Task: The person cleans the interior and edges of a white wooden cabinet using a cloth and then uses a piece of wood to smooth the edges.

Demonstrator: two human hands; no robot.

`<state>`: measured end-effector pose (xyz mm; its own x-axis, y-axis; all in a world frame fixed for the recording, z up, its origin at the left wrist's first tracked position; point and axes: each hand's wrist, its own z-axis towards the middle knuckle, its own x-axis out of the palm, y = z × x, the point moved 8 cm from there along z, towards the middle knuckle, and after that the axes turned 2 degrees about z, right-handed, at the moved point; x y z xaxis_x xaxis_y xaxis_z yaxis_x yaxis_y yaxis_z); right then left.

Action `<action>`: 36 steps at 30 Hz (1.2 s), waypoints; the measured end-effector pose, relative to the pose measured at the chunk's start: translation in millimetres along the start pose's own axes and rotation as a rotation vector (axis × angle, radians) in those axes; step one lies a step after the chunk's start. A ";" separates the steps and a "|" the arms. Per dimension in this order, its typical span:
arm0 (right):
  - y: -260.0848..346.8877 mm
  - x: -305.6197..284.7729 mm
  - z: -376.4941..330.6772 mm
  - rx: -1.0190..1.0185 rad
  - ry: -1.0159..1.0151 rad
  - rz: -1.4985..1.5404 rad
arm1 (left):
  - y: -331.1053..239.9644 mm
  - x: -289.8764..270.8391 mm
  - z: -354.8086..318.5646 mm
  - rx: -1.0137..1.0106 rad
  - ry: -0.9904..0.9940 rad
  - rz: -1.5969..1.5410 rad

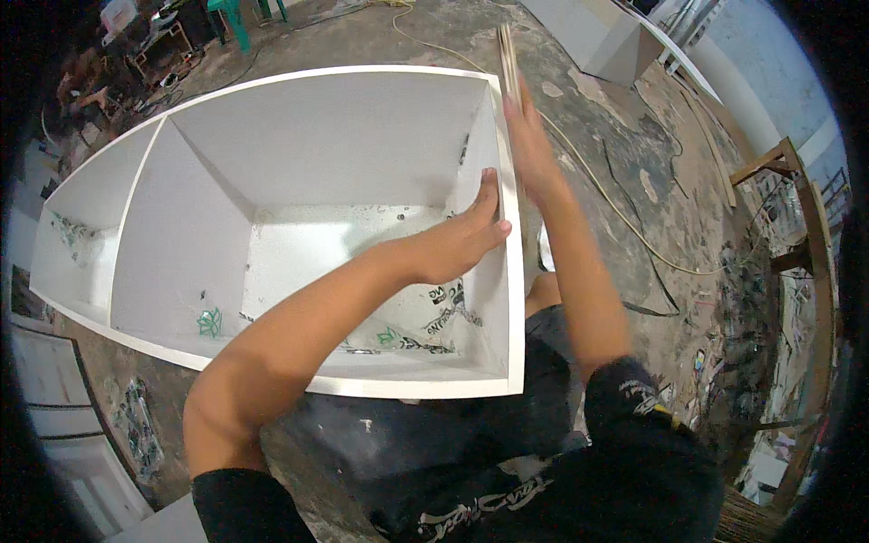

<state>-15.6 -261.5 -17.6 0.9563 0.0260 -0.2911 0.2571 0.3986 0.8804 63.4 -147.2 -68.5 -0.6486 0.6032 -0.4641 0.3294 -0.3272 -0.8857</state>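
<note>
White cabinet (pixel 317 122), open side up, spans ctr to left of frame, w/ divider (pixel 138 226) nr its left end. L hand (pixel 462 240) is at its right-hand panel, fingers spread, bracing inner face/top edge, not gripping. R hand (pixel 534 149), upper ctr-right, is just outside same panel, closed round a pale strip-like pc (pixel 508 63) pointing up past the corner; pc blurred, exact type unclear. Hands apart, panel btwn. Yellowish hose (pixel 625 222) on floor, right.

Green stool (pixel 237 27), yellow cable (pixel 634 232), wooden frame (pixel 820 290)
</note>
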 end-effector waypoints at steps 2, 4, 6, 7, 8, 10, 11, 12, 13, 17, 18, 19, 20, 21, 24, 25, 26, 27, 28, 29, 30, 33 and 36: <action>-21.9 -1.5 38.3 0.169 0.017 0.122 | -7.3 0.2 -0.3 -0.006 0.011 -0.068; -34.2 -6.2 51.9 0.368 0.054 0.308 | -17.1 -1.2 0.4 -0.049 0.059 -0.089; -3.2 -3.4 3.1 0.572 0.159 0.182 | -0.9 -11.1 -9.3 -0.035 0.000 0.055; 18.8 -4.1 -32.6 0.590 0.145 0.190 | 3.4 -13.2 -10.5 -0.030 -0.015 0.058; 33.2 -3.3 -67.7 0.602 0.137 0.196 | 7.7 -15.5 -10.6 -0.024 -0.037 0.064; 40.9 -6.7 -112.9 0.350 0.127 0.037 | 6.9 -6.0 -4.2 -0.038 -0.038 0.060; 38.3 -6.0 -111.9 0.341 0.094 -0.012 | 8.8 -1.5 -2.6 -0.061 -0.031 0.064; 36.2 -1.2 -108.7 0.333 0.064 -0.056 | 11.3 -0.9 -1.1 -0.072 -0.040 0.054; 39.8 2.6 -106.9 0.333 0.027 -0.115 | 10.9 2.1 -0.9 -0.072 -0.040 0.032; 19.1 -3.0 10.5 0.346 0.040 -0.067 | -3.8 4.6 11.6 -0.008 -0.079 -0.001; 7.2 3.8 34.0 0.452 0.078 0.027 | -5.4 6.8 12.4 0.006 -0.087 -0.005; 3.5 16.5 43.9 0.554 0.119 0.134 | -3.6 0.1 9.8 0.012 -0.097 -0.002; 2.7 9.7 36.6 0.525 0.108 0.075 | -4.2 -3.8 8.2 0.022 -0.106 0.001; 0.8 -1.8 18.5 0.495 0.094 0.012 | -2.9 -0.5 7.4 -0.016 -0.074 -0.031; -5.6 11.5 -92.2 0.353 0.100 0.121 | 21.3 -11.4 -10.8 -0.037 -0.097 -0.023; 9.0 20.5 -134.9 0.413 0.083 0.263 | 26.1 -15.3 -16.4 -0.046 -0.120 -0.001; 16.8 15.5 -140.1 0.433 0.073 0.307 | 18.0 -12.4 -12.4 -0.027 -0.139 0.016; 19.8 12.8 -146.3 0.459 0.064 0.356 | 15.9 -8.9 -9.1 -0.025 -0.153 0.031; 8.4 14.8 -129.5 0.460 0.072 0.357 | 20.6 -10.9 -13.2 -0.050 -0.176 0.027; 6.6 -1.5 -109.1 0.461 0.039 0.298 | 11.1 -5.9 -2.6 -0.016 -0.176 -0.010; 1.8 -13.3 -68.5 0.418 0.012 0.041 | 8.6 -0.6 5.3 -0.008 -0.181 -0.033; -18.0 -15.8 37.7 0.408 0.035 -0.003 | -1.3 -3.2 10.7 0.002 -0.145 0.018; -11.0 6.2 -6.4 0.553 0.019 0.131 | 9.5 -9.6 -1.0 -0.004 -0.138 0.003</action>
<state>-13.5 -259.9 -31.5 0.9838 0.0614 -0.1683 0.1758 -0.1488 0.9731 73.4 -155.4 -72.5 -0.7356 0.4966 -0.4607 0.3339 -0.3259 -0.8845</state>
